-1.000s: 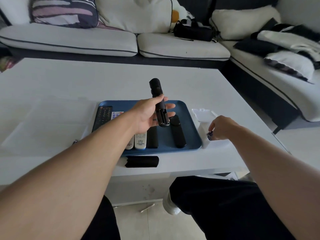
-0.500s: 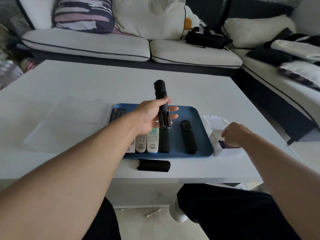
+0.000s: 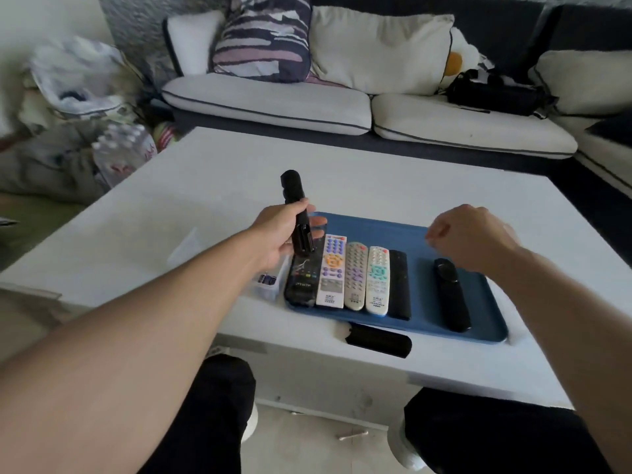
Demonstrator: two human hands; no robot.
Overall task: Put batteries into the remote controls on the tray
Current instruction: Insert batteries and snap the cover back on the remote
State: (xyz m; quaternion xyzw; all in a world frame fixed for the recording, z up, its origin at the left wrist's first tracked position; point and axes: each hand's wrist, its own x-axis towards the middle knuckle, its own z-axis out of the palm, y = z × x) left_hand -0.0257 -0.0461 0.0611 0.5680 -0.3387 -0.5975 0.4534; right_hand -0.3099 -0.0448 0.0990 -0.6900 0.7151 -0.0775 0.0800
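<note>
1. Your left hand [image 3: 278,234] grips the black remote [image 3: 297,213] upright, battery bay open toward you.
2. Right hand [image 3: 473,237] curled above the blue tray [image 3: 478,304]; battery inside? Can't tell.
3. Back cover [image 3: 378,341] parked on the table [image 3: 393,172], by tray's near edge.

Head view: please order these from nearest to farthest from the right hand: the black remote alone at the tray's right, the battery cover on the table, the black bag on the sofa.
1. Black remote, just below the right hand.
2. Battery cover, before the tray's front edge.
3. Black bag, far back on the sofa.
</note>
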